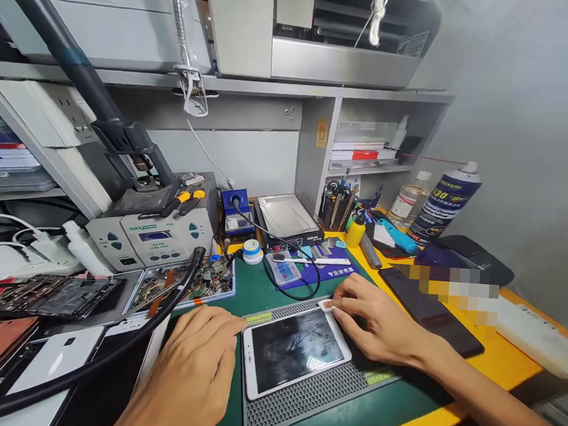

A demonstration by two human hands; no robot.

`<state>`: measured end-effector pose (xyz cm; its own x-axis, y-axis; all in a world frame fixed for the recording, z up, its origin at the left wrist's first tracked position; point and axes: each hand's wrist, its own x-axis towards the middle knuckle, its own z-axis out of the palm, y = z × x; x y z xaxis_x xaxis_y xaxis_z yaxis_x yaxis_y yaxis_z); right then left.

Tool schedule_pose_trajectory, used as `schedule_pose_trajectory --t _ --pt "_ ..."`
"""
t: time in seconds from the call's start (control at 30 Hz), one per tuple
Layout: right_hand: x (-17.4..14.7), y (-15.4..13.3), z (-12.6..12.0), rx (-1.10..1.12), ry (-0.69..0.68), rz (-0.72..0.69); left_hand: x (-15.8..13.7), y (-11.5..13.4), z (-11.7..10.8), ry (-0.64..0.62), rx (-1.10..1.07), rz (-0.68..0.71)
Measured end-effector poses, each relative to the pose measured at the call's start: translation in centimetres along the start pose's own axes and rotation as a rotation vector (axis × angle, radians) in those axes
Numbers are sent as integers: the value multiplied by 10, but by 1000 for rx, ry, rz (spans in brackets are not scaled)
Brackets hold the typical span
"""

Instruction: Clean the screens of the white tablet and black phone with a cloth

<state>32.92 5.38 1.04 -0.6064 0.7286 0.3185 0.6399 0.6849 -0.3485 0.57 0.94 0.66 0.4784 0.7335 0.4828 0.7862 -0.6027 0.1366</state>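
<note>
Seems, as a judgement, to be at the stage of wiping or dabbing at the white tablet, going by the pinch at one corner. Nearest, rests with the left hand back side up, just beside the tablet's left end, in a loose, relaxed grip with nothing visible inside; cannot tell about contact with the edge. Next, lies face up on a grey honeycomb mat, in turn over a green mat on the yellow surface, with streaks and reflections on the dark screen. Then, at the tablet's far right corner, pinches with the right hand a small white pad between thumb and fingertips, in a nearly closed grip. Probably calls now for drawing the pad lightly along the glass, while steadying the near end against sliding. Farther back, leads past a white-handled brush to a yellow bottle and a tall spray can.
</note>
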Motion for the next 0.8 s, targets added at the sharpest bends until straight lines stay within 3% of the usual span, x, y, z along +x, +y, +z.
schedule_pose_trajectory --t 0.33,0.8 --pt "-5 12 6 31 -4 -94 -6 -7 1 -125 -48 -42" --pt "-3 13 7 40 31 -68 -11 -20 11 -126 9 156"
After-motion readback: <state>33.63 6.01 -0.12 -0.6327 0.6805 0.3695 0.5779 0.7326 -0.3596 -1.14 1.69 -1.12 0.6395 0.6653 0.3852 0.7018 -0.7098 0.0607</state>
